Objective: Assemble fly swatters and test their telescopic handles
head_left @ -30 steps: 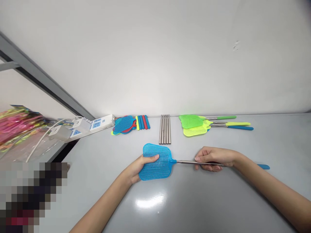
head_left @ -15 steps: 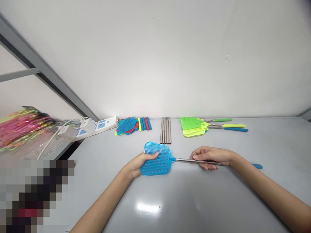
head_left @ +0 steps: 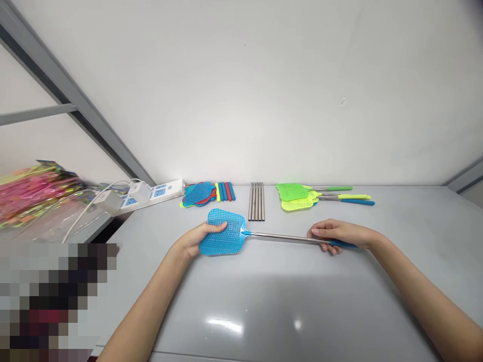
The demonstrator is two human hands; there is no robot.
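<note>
Closest to my cam, the grey table (head_left: 264,296) is filling the foreground, w/ both forearms (head_left: 147,301) coming in from the bottom, one per side. Bit farther out, I'm holding the blue swatter (head_left: 279,236) crosswise b/w my hands, mesh head (head_left: 223,241) to L, blue grip (head_left: 345,244) to R; can't tell if it's touching the tabletop. My L hand (head_left: 196,238) is pinching the mesh head, thumb lying on top, other fingers going underneath & mostly hidden. My R hand (head_left: 339,235) is curling loosely round the swatter where its metal shaft is meeting the grip; can't tell how hard it's pressing, & it's hiding part of the grip. Beyond, approx. center, a row of metal tubes (head_left: 257,201) is lying side by side, ends pointing at me. To R of those, green, yellow & blue swatters (head_left: 300,202) are overlapping in a pile, handles pointing R. To L, loose grips (head_left: 225,191) are sitting next to stacked mesh heads (head_left: 198,193), blue on top. Farther L, a white power strip (head_left: 168,189) w/ plugs is running alongside a pink/yellow bundle (head_left: 37,193). White wall (head_left: 264,100) is standing behind everything.
</note>
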